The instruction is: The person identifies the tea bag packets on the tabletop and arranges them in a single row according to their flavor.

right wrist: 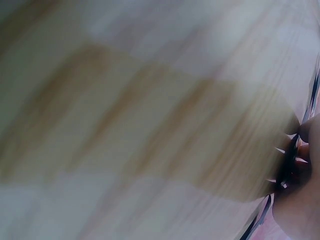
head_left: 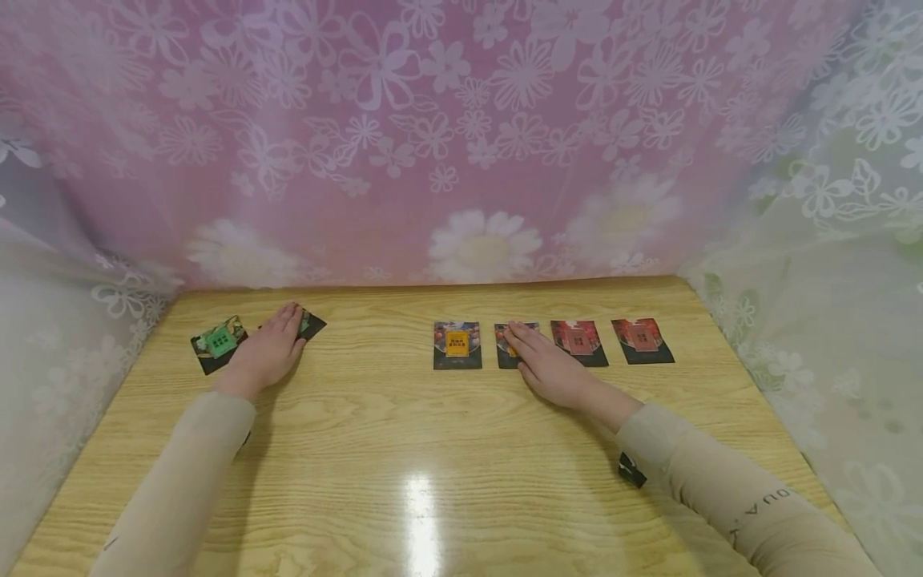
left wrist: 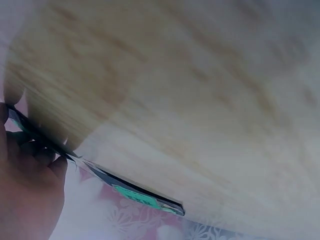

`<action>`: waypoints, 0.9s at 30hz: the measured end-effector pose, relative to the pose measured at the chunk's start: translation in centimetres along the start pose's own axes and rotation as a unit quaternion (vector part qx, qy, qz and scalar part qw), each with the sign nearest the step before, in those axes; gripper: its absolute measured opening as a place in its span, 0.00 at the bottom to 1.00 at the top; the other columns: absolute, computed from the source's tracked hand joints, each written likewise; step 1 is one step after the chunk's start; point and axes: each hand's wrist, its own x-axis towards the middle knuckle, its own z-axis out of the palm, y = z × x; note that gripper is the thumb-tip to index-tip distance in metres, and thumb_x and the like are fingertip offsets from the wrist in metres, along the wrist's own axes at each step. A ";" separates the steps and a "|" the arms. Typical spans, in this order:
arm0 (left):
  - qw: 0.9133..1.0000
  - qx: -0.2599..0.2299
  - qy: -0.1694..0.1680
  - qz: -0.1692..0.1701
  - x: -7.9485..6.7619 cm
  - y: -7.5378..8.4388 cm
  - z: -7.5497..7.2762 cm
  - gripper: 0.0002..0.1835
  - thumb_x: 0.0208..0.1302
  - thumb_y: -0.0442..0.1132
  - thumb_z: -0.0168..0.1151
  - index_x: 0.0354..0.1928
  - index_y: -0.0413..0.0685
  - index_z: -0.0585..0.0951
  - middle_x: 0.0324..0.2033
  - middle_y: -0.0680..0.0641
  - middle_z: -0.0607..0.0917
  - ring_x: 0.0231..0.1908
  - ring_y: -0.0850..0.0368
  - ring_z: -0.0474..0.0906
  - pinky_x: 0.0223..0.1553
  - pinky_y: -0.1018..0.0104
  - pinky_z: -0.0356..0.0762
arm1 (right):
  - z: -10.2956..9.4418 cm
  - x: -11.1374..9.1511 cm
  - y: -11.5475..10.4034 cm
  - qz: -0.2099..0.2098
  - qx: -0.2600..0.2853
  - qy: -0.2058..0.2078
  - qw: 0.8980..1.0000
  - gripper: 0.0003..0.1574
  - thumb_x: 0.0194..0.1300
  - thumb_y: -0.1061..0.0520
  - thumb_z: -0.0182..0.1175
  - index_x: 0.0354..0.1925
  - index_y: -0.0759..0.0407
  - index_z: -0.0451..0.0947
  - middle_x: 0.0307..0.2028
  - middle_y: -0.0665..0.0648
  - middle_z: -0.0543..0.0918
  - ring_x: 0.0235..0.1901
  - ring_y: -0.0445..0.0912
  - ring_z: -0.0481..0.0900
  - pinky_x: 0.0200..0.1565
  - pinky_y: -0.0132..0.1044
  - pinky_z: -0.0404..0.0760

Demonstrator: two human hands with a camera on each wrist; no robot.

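In the head view my left hand (head_left: 268, 354) lies over a dark packet with a green label (head_left: 312, 324), covering most of it; its fingers look extended. Just left of that hand is another green-labelled packet (head_left: 219, 344), also seen edge-on in the left wrist view. On the right side my right hand (head_left: 554, 370) rests with extended fingers on a yellow-labelled packet (head_left: 507, 358), partly hiding it. To its left lies a second yellow-labelled packet (head_left: 457, 345). Two red packets (head_left: 580, 343) lie to the right, the nearer one beside the hand.
The packets lie in a row near the far edge of a wood-grain table (head_left: 375, 433). Behind it hangs a pink flowered cloth (head_left: 404, 160), with pale flowered cloth (head_left: 829, 320) at the sides. A small dark object (head_left: 631, 471) shows by the right sleeve.
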 end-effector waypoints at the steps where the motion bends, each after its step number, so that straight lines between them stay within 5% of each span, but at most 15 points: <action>1: 1.000 -0.001 0.002 0.004 0.0 0.1 0.0 0.36 0.86 0.43 0.42 0.82 0.26 0.48 0.82 0.24 0.48 0.83 0.27 0.45 0.83 0.33 0.50 | 0.0 0.0 0.0 0.000 -0.001 0.000 1.000 0.38 0.84 0.59 0.50 0.83 0.69 0.52 0.84 0.69 0.54 0.84 0.64 0.53 0.82 0.62 0.59; 14: 0.996 0.008 0.012 0.087 0.5 1.9 0.5 0.35 0.86 0.42 0.44 0.83 0.29 0.49 0.83 0.28 0.49 0.83 0.29 0.47 0.83 0.34 0.52 | 0.2 0.0 0.1 -0.001 0.002 0.006 1.000 0.38 0.84 0.60 0.50 0.83 0.69 0.53 0.84 0.69 0.55 0.83 0.64 0.54 0.82 0.63 0.60; 27: 0.984 0.009 0.019 0.178 1.5 5.3 1.3 0.34 0.84 0.40 0.45 0.84 0.34 0.53 0.84 0.34 0.52 0.84 0.34 0.50 0.84 0.39 0.55 | 0.2 0.0 -0.1 0.002 -0.002 0.006 1.000 0.38 0.84 0.60 0.50 0.83 0.69 0.53 0.83 0.69 0.55 0.83 0.64 0.54 0.81 0.63 0.61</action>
